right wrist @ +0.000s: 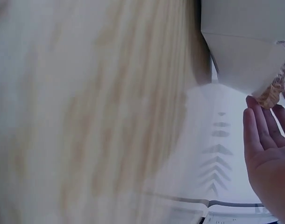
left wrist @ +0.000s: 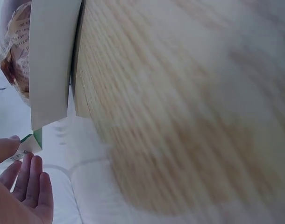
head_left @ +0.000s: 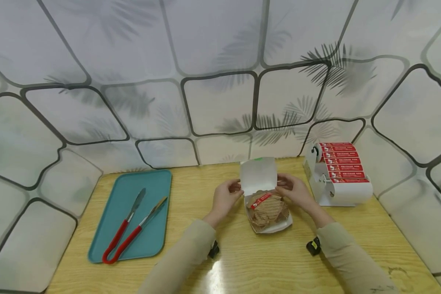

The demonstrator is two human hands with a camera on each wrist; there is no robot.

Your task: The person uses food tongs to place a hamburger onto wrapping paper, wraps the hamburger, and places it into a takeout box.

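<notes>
Just left of the label dispenser [head_left: 338,173], the white box [head_left: 266,204] sits on the table between your hands, lid upright on its far side; your left hand [head_left: 226,198] and right hand [head_left: 295,191] each pinch a lid edge, equally near.

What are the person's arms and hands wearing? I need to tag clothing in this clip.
Both arms wear long beige sleeves, left sleeve and right sleeve, reaching the wrists. A small black device sits at each wrist, the right one with a yellow mark. The left hand and right hand are bare.
</notes>
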